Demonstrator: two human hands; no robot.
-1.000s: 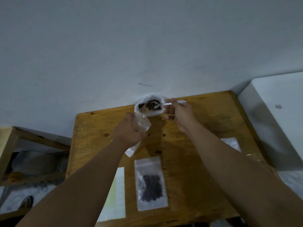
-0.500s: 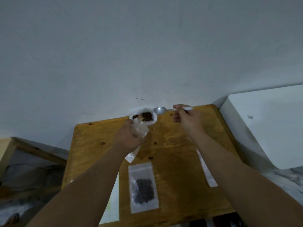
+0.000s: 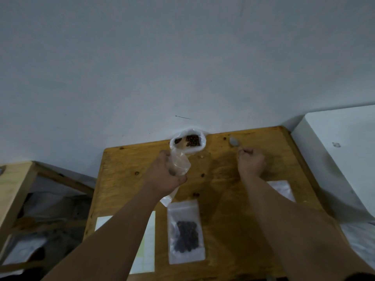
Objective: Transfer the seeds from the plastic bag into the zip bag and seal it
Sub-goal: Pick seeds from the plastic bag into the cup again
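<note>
A wooden table (image 3: 223, 179) is seen from above, pushed against a pale wall (image 3: 182, 57). At its far edge, an open plastic bag (image 3: 188, 141) with its rim rolled down is set against the wall, and dark seeds (image 3: 192, 140) are visible inside it. A clear zip bag (image 3: 179, 164) is held just in front of that bag by the left hand (image 3: 166, 175), whose fingers are closed around its lower part, with the mouth of the bag turned toward the plastic bag. To the right, a metal spoon (image 3: 234, 141) is gripped by its handle in the right hand (image 3: 251, 162), which is curled into a fist; the bowl of the spoon is blurred and lies low by the table's far edge, apart from the plastic bag. Nearer the viewer, a second zip bag holding seeds (image 3: 186, 232) is laid flat on the table between the forearms. A white sheet (image 3: 145, 250) is partly hidden under the left forearm. A white cabinet (image 3: 341, 159) stands to the right.
</note>
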